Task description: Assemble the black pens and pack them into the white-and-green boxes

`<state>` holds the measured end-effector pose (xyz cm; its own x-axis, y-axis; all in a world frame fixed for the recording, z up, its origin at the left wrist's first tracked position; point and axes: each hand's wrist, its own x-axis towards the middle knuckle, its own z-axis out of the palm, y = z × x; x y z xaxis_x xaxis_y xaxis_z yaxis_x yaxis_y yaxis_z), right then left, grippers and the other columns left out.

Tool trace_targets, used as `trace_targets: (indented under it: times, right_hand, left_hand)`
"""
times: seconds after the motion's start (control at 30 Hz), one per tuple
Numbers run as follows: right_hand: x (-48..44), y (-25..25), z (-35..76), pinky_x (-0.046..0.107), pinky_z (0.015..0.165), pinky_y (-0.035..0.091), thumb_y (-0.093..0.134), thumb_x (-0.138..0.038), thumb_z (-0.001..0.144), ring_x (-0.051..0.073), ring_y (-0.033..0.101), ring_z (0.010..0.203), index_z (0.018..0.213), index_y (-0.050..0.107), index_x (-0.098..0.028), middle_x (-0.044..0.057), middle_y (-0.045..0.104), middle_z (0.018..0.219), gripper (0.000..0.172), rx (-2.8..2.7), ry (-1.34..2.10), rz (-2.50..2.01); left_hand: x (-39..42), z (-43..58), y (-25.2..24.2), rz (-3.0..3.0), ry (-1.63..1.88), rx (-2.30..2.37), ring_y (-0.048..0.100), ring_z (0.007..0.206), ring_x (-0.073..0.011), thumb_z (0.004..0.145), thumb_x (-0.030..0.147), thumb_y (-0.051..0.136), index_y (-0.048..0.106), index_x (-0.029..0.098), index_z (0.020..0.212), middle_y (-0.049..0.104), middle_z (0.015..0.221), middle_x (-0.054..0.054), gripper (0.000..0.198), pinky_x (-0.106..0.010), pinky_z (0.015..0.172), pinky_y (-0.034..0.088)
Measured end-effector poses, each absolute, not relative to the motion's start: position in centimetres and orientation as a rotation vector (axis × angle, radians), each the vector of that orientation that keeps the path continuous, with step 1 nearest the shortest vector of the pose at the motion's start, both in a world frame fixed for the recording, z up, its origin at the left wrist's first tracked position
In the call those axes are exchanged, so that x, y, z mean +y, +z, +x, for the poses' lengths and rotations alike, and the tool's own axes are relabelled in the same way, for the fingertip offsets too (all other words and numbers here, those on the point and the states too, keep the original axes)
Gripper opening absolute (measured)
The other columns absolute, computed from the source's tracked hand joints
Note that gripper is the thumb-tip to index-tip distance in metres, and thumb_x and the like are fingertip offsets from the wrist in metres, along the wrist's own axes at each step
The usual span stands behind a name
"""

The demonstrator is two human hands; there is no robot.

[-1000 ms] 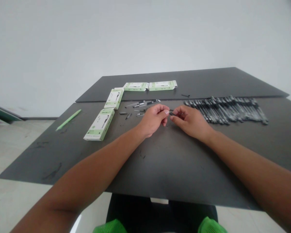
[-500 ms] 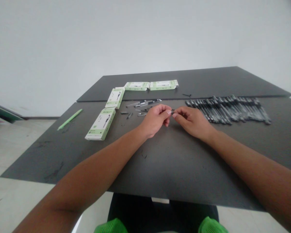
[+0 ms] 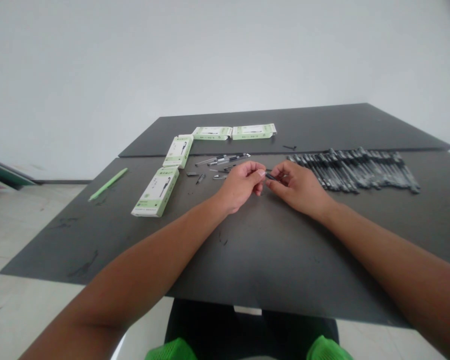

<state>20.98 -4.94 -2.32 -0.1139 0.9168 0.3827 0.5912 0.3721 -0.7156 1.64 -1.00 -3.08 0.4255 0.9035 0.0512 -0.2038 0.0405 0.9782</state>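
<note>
Your left hand (image 3: 242, 187) and right hand (image 3: 299, 186) meet just above the dark grey, flat tabletop (image 3: 247, 270), with a slim, dark, rod-shaped pen piece (image 3: 271, 176) bridging the narrow gap between them. Your right thumb and fingers are clamped on it from the right; your left thumb and forefinger are pinched together on its left end, though their exact contact is too small to make out. Gripping it from both sides probably lets you steady one end while working the other.

The clear plastic pens with black parts, ranged in a row (image 3: 354, 170), lie beyond and to the right of your right hand, likely spread flat so you can reach each one. The loose clear-and-black pens (image 3: 225, 160) lie beyond your left hand, inside the corner made by the green-and-white cardboard boxes (image 3: 155, 192), perhaps to keep the two groups apart.

The piece's long axis runs mostly crosswise in front of you, its left end slightly farther away and its right end slanting toward you into your right hand. You cannot tell which end is the writing tip, as your fingers cover both.
</note>
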Motion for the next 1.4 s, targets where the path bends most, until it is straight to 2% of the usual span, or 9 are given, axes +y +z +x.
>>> trace_targets:
  times: [0.23,0.47,0.57,0.73,0.87,1.0,1.2,1.4]
  right_hand:
    - [-5.01,-2.1,21.12,0.035,0.07,0.046,0.07,-0.042,0.102,0.021,0.065,0.075,0.093,0.07,-0.024,0.004,0.074,0.084,0.02,-1.878,0.51,-1.312]
    - [-4.86,-1.91,21.29,0.035,0.073,0.045,0.056,-0.041,0.11,0.022,0.063,0.074,0.093,0.073,-0.023,0.005,0.074,0.083,0.03,-1.982,0.492,-1.285]
    - [-4.87,-2.04,21.33,0.035,0.071,0.045,0.06,-0.041,0.109,0.021,0.063,0.074,0.093,0.073,-0.023,0.004,0.075,0.082,0.027,-1.948,0.501,-1.297]
    - [-4.85,-2.44,21.29,0.035,0.068,0.047,0.076,-0.04,0.097,0.02,0.063,0.071,0.099,0.071,-0.023,0.003,0.075,0.084,0.018,-1.888,0.52,-1.31]
    - [-4.75,-2.58,21.26,0.035,0.066,0.046,0.077,-0.036,0.094,0.02,0.06,0.067,0.097,0.068,-0.023,0.002,0.07,0.078,0.016,-1.839,0.503,-1.331]
    - [-4.87,-2.32,21.22,0.036,0.066,0.045,0.076,-0.037,0.095,0.019,0.059,0.067,0.094,0.067,-0.023,0.002,0.07,0.077,0.016,-1.854,0.477,-1.325]
    - [-5.01,-2.19,21.19,0.035,0.068,0.045,0.074,-0.04,0.1,0.02,0.061,0.07,0.094,0.069,-0.023,0.003,0.073,0.082,0.018,-1.868,0.503,-1.322]
    - [-4.99,-2.24,21.2,0.035,0.069,0.044,0.069,-0.04,0.103,0.021,0.064,0.075,0.092,0.069,-0.023,0.004,0.075,0.085,0.02,-1.891,0.506,-1.307]
  left_hand:
    - [-0.91,1.73,-3.21,1.23,0.983,0.741,0.058,0.057,-0.0091,0.103,0.021,0.073,0.065,0.017,0.101,0.061,0.073,0.005,0.009,-0.022,0.057,0.05]
    - [-0.77,1.83,-3.52,1.231,0.991,0.722,0.058,0.058,-0.0093,0.104,0.022,0.072,0.065,0.017,0.101,0.061,0.074,0.004,0.009,-0.022,0.056,0.05]
    - [-0.69,1.85,-3.7,1.24,0.976,0.74,0.058,0.057,-0.0092,0.104,0.024,0.074,0.066,0.017,0.102,0.061,0.073,0.004,0.011,-0.022,0.056,0.05]
    - [-0.74,1.84,-3.66,1.245,0.967,0.742,0.058,0.056,-0.0094,0.104,0.024,0.074,0.066,0.017,0.103,0.062,0.071,0.004,0.011,-0.022,0.056,0.049]
    - [-0.95,1.84,-3.33,1.235,0.968,0.742,0.058,0.057,-0.0092,0.104,0.022,0.073,0.066,0.017,0.102,0.061,0.072,0.005,0.009,-0.023,0.057,0.05]
    - [-0.96,1.88,-3.23,1.24,0.969,0.742,0.058,0.056,-0.0092,0.104,0.018,0.069,0.065,0.017,0.102,0.061,0.072,0.005,0.004,-0.023,0.057,0.05]
    - [-0.77,1.85,-3.47,1.249,0.968,0.741,0.058,0.056,-0.0092,0.103,0.022,0.074,0.066,0.017,0.102,0.061,0.07,0.005,0.01,-0.022,0.058,0.05]
    - [-0.68,1.82,-3.54,1.249,0.969,0.728,0.058,0.056,-0.0094,0.105,0.016,0.067,0.065,0.017,0.102,0.062,0.071,0.004,0.003,-0.022,0.057,0.05]
